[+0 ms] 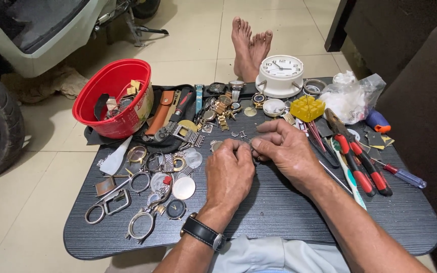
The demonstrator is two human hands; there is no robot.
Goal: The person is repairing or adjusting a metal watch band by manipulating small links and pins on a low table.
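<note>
My left hand (228,172), a black watch on its wrist, and my right hand (287,149) meet fingertip to fingertip over the middle of a dark low table (279,212). Both pinch a small metal watch part (217,145) that is mostly hidden by the fingers. Loose watch cases, rings and dials (158,182) lie just left of my left hand. Tiny metal links (238,134) sit right behind the fingers.
A red bowl (113,96) of parts stands back left. A white alarm clock (280,75), a yellow block (307,107) and a plastic bag (350,96) are at the back. Red-handled pliers (357,156) and a screwdriver (400,174) lie right. My bare feet (249,45) rest beyond the table.
</note>
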